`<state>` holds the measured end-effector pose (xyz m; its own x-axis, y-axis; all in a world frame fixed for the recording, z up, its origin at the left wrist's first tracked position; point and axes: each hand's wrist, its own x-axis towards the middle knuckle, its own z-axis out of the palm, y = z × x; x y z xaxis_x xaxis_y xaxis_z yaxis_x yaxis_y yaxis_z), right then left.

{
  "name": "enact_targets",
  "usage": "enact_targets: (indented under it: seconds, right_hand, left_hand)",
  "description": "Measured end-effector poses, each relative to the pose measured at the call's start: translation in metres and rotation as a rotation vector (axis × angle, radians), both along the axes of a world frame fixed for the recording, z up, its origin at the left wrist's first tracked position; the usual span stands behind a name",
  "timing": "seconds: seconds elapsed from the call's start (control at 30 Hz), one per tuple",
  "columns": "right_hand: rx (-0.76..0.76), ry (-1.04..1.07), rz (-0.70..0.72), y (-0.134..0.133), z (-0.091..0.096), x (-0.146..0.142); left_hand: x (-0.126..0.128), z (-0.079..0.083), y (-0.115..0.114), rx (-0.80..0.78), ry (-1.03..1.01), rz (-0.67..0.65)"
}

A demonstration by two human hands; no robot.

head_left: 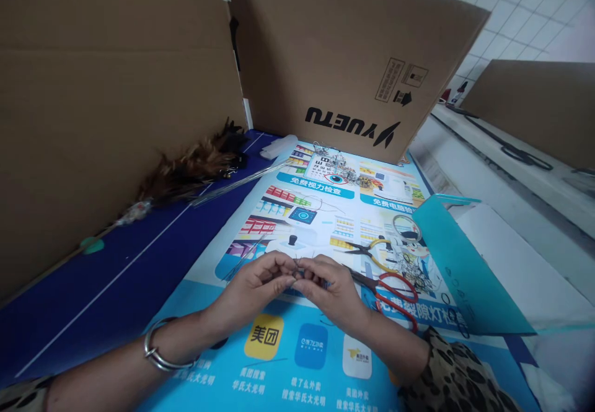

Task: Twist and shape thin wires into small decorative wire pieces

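Note:
My left hand point(253, 288) and my right hand point(332, 291) meet fingertip to fingertip over a printed blue poster point(302, 350). Both pinch a small dark piece point(297, 268) with thin wire ends; I cannot make out what it is. A silver bangle point(160, 353) sits on my left wrist. Red-handled scissors point(393, 294) lie just right of my right hand, touching it or nearly so. Yellow-handled pliers point(372, 249) lie a little beyond them.
Tweezers point(242, 258) lie ahead of my left hand. A feather duster point(186, 173) rests on the blue table point(106, 276) at left. A pile of small metal parts point(334, 164) sits before a cardboard box point(353, 59). A teal folder point(465, 269) stands at right.

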<state>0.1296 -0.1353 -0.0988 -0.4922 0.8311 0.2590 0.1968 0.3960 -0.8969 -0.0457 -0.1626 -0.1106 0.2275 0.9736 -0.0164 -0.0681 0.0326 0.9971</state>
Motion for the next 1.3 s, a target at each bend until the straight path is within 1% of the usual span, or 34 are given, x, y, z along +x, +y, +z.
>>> enact_targets:
  seconds: [0.17,0.27,0.47,0.57,0.7,0.83,0.97,1.1,1.3]
  right_hand:
    - [-0.176,0.099,0.052,0.0001,-0.0018,-0.0027]
    - [-0.279,0.159,0.093,0.0003,-0.0018,-0.0026]
    - [-0.352,0.234,0.125,-0.0005,-0.0043,-0.0015]
    - [-0.374,0.275,0.119,-0.0006,-0.0067,-0.0024]
    - [-0.376,0.274,0.078,-0.0005,-0.0073,-0.0037]
    - [-0.341,0.226,0.048,-0.0006,-0.0030,-0.0042]
    - [-0.282,0.153,0.028,-0.0010,0.0011,-0.0043]
    - [-0.211,0.094,0.032,-0.0019,-0.0002,-0.0038]
    - [-0.154,0.007,0.049,-0.0029,-0.0015,-0.0027]
  left_hand:
    - [0.0007,0.0009,0.0040,-0.063,-0.153,-0.059]
    - [0.0006,0.0008,0.0050,-0.094,-0.177,-0.087]
    - [-0.0012,-0.0035,0.0042,-0.092,-0.149,-0.120]
    - [-0.0014,-0.0031,0.0043,-0.098,-0.147,-0.128]
    - [-0.0010,0.0009,0.0053,-0.099,-0.141,-0.113]
    - [-0.0020,0.0023,0.0065,-0.107,-0.131,-0.167]
    - [-0.0036,0.0001,0.0074,-0.095,-0.106,-0.186]
    - [-0.0043,0.0009,0.0073,-0.099,-0.089,-0.221]
    - [-0.0056,0.0020,0.0065,-0.087,-0.052,-0.247]
